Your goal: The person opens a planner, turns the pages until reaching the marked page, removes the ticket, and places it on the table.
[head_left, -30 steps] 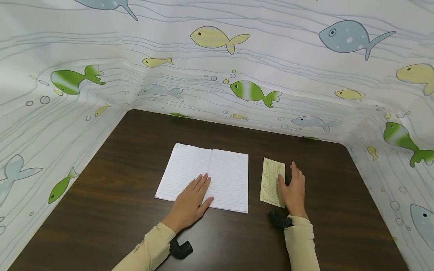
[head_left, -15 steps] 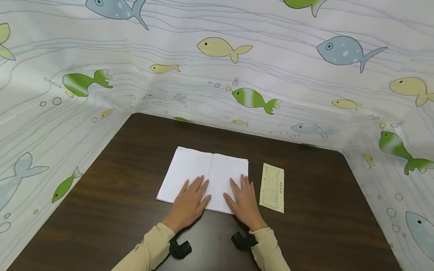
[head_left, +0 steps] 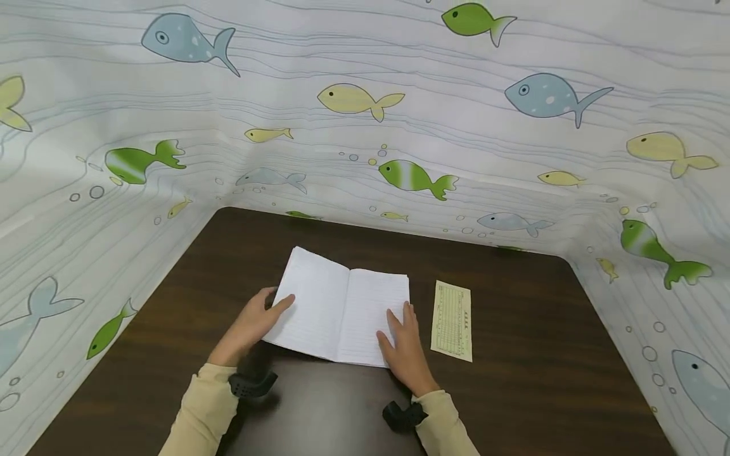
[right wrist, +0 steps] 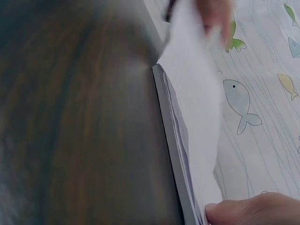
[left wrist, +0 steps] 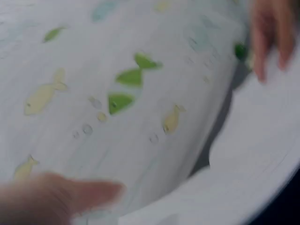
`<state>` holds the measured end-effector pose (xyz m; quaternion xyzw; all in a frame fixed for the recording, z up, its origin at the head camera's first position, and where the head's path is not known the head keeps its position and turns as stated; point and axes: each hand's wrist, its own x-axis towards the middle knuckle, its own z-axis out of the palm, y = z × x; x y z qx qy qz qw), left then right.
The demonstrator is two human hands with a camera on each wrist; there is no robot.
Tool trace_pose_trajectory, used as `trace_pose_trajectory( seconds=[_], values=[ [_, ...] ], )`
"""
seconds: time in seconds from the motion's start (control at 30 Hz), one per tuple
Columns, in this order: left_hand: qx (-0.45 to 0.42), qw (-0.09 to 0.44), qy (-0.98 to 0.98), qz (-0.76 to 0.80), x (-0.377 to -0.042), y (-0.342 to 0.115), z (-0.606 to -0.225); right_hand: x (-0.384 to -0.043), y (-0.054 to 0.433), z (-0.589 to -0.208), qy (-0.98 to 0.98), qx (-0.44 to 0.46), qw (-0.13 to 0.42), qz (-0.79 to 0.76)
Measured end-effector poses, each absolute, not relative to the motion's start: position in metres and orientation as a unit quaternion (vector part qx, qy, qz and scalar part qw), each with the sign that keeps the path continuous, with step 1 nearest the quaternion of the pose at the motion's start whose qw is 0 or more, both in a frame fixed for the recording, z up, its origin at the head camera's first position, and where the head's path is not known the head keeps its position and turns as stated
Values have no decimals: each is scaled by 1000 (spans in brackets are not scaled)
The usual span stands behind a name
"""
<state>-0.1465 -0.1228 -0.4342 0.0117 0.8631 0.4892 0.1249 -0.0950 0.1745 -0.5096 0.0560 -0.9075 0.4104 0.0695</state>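
Note:
An open lined notebook (head_left: 373, 297) lies on the dark table, its left side tilted up. My left hand (head_left: 251, 324) grips that left edge, thumb over the page and fingers passing underneath. Its thumb (left wrist: 89, 193) shows blurred in the left wrist view beside the white pages. On the right page rests my right hand (head_left: 407, 354), fingers spread near the outer edge. In the right wrist view its thumb (right wrist: 255, 210) touches the page near the notebook's lower edge, and the raised pages (right wrist: 192, 93) rise toward the left hand (right wrist: 215, 11).
To the right of the notebook lies a yellow printed slip (head_left: 452, 320) on the brown wooden table (head_left: 542, 354). White sheeting with fish drawings (head_left: 353, 145) stands around the table's back and sides. A black band device (head_left: 253, 384) sits on each wrist.
My right hand has come from the yellow slip onto the right page. My left hand has moved from lying flat on the page to the left edge, raising that side.

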Motion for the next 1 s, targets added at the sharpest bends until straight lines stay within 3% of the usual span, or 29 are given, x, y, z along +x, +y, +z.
trace_pose_trajectory(
  seconds=[0.17,0.3,0.37,0.53,0.6,0.8,1.0],
  values=[
    [170,86,787,587,-133,-72,-429,-100,175,-510,-871,13,72,485],
    [270,100,833,473,-124,-38,-456,-107,174,-511,-767,-47,108,631],
    [294,77,872,383,-121,-32,-475,-109,173,-512,-728,-57,126,672],
    [337,-31,907,249,-123,-28,-505,-114,169,-519,-808,-12,112,578],
    [343,-44,909,232,-127,-24,-507,-117,170,-520,-864,25,99,492],
    [323,30,928,186,-141,-13,-490,-123,177,-514,-934,118,52,334],
    [265,91,949,141,-143,-11,-472,-117,179,-492,-949,111,-22,293]
  ],
)
